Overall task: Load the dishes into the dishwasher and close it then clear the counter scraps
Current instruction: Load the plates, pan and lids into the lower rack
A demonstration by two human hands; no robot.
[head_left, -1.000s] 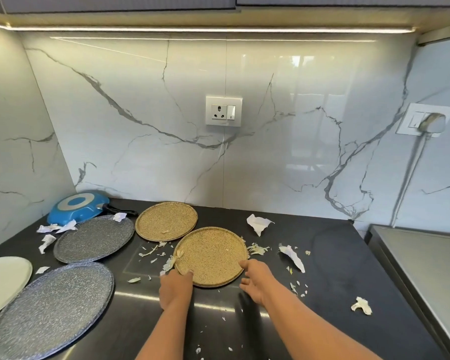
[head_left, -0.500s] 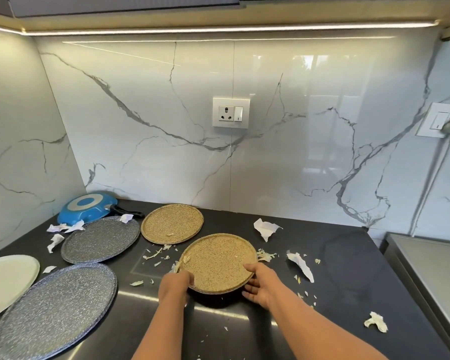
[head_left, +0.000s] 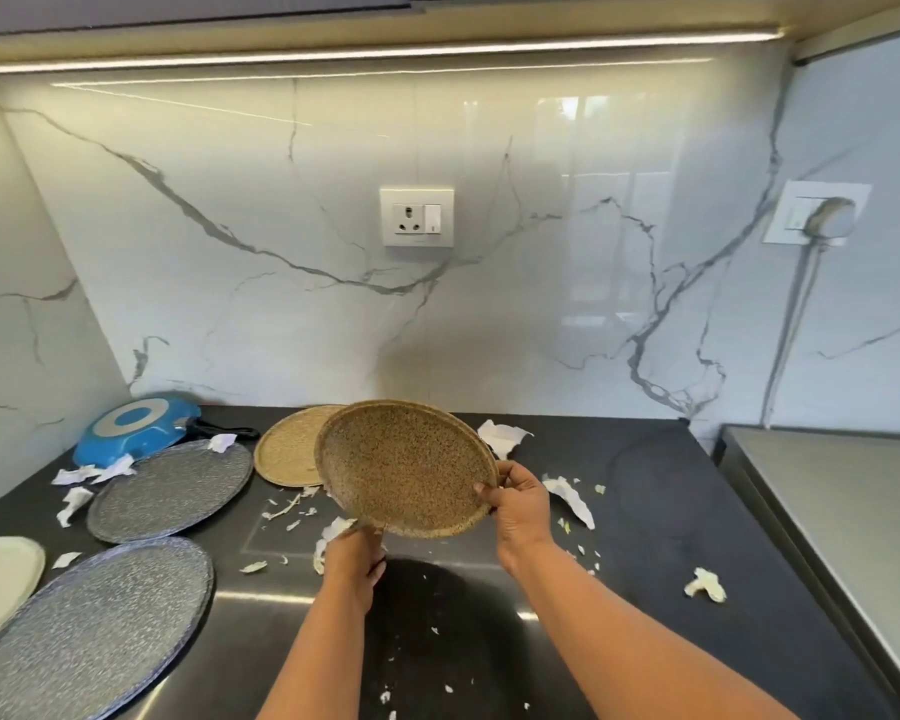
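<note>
Nearest the front edge of the dark countertop [head_left: 645, 511], both forearms reach in from below, cut off by the frame. The left hand [head_left: 353, 558] grips the lower rim of a speckled tan plate [head_left: 404, 467], its fingertips hidden behind the rim. The right hand [head_left: 520, 504] pinches the plate's right rim, thumb on the face, fingers behind. The plate is lifted clear of the countertop and tilted toward the viewer; nothing lies on it.

At the front left corner, a speckled grey plate [head_left: 89, 631] and a pale plate [head_left: 1, 579] are both cut off by the frame. Behind them lies a second grey plate [head_left: 170, 488] with a paper scrap [head_left: 222, 441] on its far rim. White paper and vegetable scraps [head_left: 570, 496] are scattered across the middle of the surface.

A second tan plate [head_left: 287, 454] lies further back, partly hidden by the held one. At the back left corner an upturned blue pan [head_left: 136, 426] leans near the wall, its black handle [head_left: 230, 429] half hidden.
</note>
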